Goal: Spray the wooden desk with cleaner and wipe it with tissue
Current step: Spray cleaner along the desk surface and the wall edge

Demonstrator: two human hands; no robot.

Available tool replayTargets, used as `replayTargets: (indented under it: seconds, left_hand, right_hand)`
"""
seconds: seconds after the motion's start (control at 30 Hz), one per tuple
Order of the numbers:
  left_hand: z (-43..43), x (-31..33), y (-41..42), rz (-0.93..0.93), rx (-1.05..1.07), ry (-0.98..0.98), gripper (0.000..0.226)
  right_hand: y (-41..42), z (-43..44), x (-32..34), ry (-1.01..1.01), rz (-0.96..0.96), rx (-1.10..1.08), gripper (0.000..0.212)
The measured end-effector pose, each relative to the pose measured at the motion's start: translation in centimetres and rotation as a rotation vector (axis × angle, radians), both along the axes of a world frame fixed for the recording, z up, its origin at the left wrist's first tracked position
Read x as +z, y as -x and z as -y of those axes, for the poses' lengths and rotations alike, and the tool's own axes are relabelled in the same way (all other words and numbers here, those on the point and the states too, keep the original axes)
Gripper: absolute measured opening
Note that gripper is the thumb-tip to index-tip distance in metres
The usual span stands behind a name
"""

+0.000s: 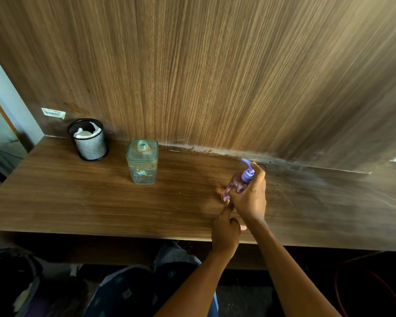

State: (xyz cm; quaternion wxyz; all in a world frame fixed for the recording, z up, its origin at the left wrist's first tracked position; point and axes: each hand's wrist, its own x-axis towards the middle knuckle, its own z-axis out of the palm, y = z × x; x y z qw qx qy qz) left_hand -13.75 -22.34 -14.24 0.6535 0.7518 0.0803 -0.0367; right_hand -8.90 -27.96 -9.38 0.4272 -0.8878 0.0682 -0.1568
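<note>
The wooden desk (pixel 78 202) runs across the view below a wooden back panel. My right hand (pixel 249 197) grips a small purple spray bottle (pixel 236 183) tilted over the desk's middle right, its nozzle pointing up and left and a finger on the pump. Just below it, my left hand (pixel 225 234) is curled at the desk's front edge, and its extended index finger touches the bottle's base. White tissue (pixel 85 133) sits crumpled inside a black mesh cup (pixel 90 146) at the back left.
An uncapped, clear square bottle (pixel 142 162) stands on the desk left of the hands. Dust and pale stains line the seam with the back panel (pixel 215 76) at the right. A white sticker (pixel 53 113) is on the panel above the cup.
</note>
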Motion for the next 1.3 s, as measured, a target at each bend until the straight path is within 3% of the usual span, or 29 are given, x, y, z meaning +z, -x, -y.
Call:
replayTargets:
  seconds: [0.27, 0.7, 0.97, 1.3]
  left_hand:
    - [0.1, -0.4, 0.0, 0.014, -0.032, -0.047, 0.059]
    - [0.2, -1.2, -0.2, 0.012, -0.040, -0.007, 0.048]
    - [0.2, -0.2, -0.2, -0.003, -0.007, 0.131, 0.044]
    - [0.1, 0.6, -0.3, -0.012, 0.044, 0.077, 0.039]
  right_hand:
    - [-0.3, 0.0, -0.3, -0.031, 0.020, -0.012, 0.062]
    - [-0.1, 0.3, -0.3, -0.010, 0.008, 0.039, 0.090]
    - [0.0, 0.6, -0.6, 0.084, 0.007, 0.056, 0.093]
    - [-0.5, 0.6, -0.4, 0.139, -0.021, 0.034, 0.081]
